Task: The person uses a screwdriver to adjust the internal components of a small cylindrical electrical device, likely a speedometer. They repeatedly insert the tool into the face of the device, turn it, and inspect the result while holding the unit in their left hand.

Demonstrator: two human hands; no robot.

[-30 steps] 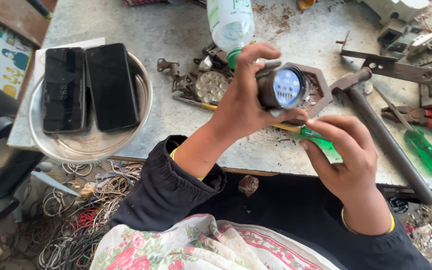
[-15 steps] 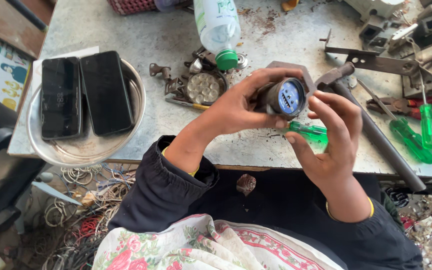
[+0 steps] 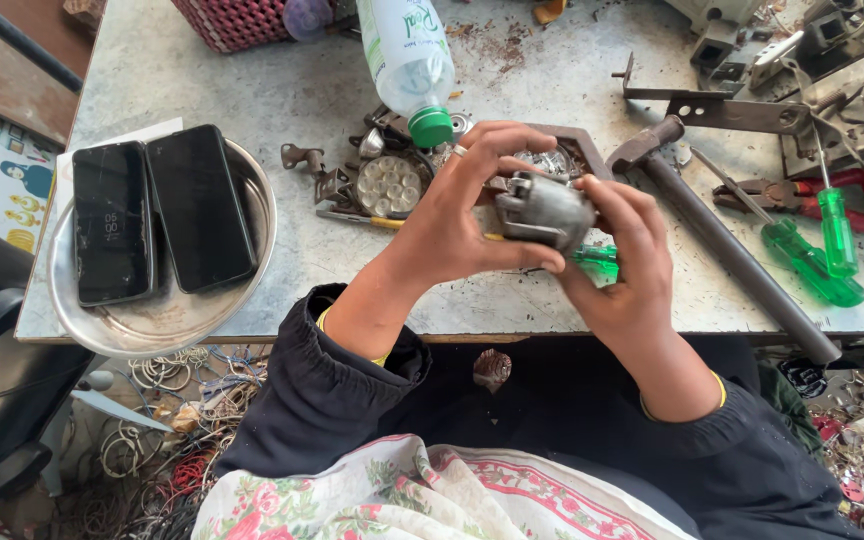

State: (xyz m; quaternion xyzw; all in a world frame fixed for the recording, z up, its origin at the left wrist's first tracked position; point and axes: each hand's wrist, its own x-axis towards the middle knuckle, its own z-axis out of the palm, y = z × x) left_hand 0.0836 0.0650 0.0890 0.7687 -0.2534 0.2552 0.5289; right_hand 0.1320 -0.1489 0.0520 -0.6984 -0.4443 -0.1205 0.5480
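Both hands held a small grey metal housing [image 3: 544,210] just above the near edge of the desk [image 3: 252,90], in front of the person's chest. The left hand [image 3: 452,215] wrapped it from the left and above, fingers [image 3: 497,140] curled over its top and thumb pressed along its underside; the right hand [image 3: 620,270] cupped it from the right and below, fingers closed against its side. So both sets of fingers were clamped on the housing, none spread free. It looked like cast metal: stiff, probably heavy for its bulk, with a smooth rounded body that might slip and lugs or ribs that give purchase, so the rim and the projecting bits seemed the best places to hold. A green screwdriver [image 3: 592,258] showed just under it, between the hands; whether it was gripped could not be told. On the desk behind lay a round part with many small cells [image 3: 389,186], a bottle with a green cap [image 3: 410,60] lying on its side, a hammer [image 3: 722,240], two more green screwdrivers [image 3: 822,255] and red pliers [image 3: 842,195]. Well apart to the left, a steel bowl [image 3: 252,215] held two dark phones [image 3: 157,220].
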